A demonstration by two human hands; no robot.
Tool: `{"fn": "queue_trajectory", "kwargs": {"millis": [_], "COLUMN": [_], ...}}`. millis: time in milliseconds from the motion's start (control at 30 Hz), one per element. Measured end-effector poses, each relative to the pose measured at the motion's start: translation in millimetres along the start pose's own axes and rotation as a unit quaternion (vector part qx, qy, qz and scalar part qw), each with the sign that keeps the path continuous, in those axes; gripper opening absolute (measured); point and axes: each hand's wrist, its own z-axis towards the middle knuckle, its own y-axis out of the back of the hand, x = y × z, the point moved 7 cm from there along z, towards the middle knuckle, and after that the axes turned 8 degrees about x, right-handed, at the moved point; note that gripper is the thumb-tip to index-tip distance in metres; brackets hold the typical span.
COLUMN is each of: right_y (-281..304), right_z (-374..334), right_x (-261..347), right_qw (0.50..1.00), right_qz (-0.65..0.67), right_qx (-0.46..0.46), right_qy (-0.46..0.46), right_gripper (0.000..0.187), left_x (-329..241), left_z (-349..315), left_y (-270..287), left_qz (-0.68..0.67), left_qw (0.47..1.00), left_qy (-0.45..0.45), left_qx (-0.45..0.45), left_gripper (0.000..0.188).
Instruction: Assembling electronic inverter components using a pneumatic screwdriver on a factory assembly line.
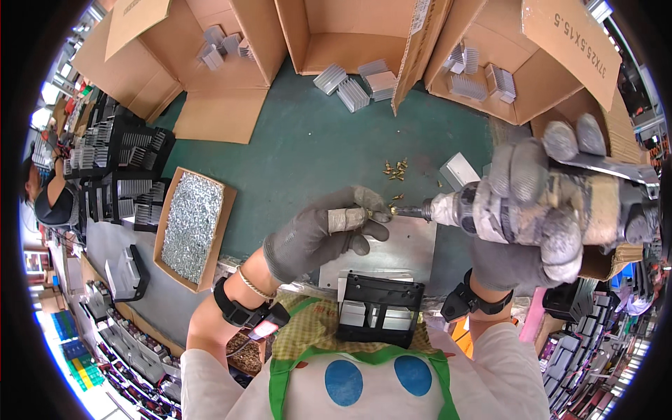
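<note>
In a grey glove, my right hand (521, 203) grips a tape-wrapped power screwdriver (581, 210), its bit pointing left. My left hand (332, 231), also gloved, pinches with thumb and forefinger at the bit's tip, on what looks like a small brass-coloured screw (393, 210). Fingers cover most of that piece. Below the hands, a flat silver metal plate (413, 245) rests on the green table. Nearer to me, against my apron, is a black frame (381, 280) with silver blocks in it. Several loose brass-coloured screws (395, 169) lie beyond the bit.
Open cardboard boxes (350, 52) line the far side, with finned heat sinks (352, 94) in and before them. At left stands a carton (222, 238) full of small silver pieces, beside stacked black trays (147, 157). A silver block (460, 170) lies near the screwdriver.
</note>
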Motion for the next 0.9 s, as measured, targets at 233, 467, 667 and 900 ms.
{"fn": "queue_trajectory", "kwargs": {"millis": [233,467,667,900], "right_y": [1,6,11,6], "right_z": [-7,-15,-24,-31], "right_x": [3,9,5,-8], "right_qw": [0.993,0.993,1.000,0.998], "right_qz": [0.016,0.011,-0.020,-0.030], "right_qx": [0.102,0.109,0.011,0.008], "right_qy": [0.048,0.040,0.004,-0.051], "right_gripper": [0.063,0.062,0.064,0.065], "left_x": [11,8,10,14], "left_z": [0,-4,-3,-4], "left_y": [-38,-16,-15,-21], "left_qz": [-0.085,0.048,0.015,-0.001], "left_qw": [0.993,0.998,0.999,0.999], "left_qy": [-0.006,0.016,0.024,0.030], "left_qx": [0.078,-0.021,-0.043,-0.013], "left_gripper": [0.039,0.031,0.032,0.034]}}
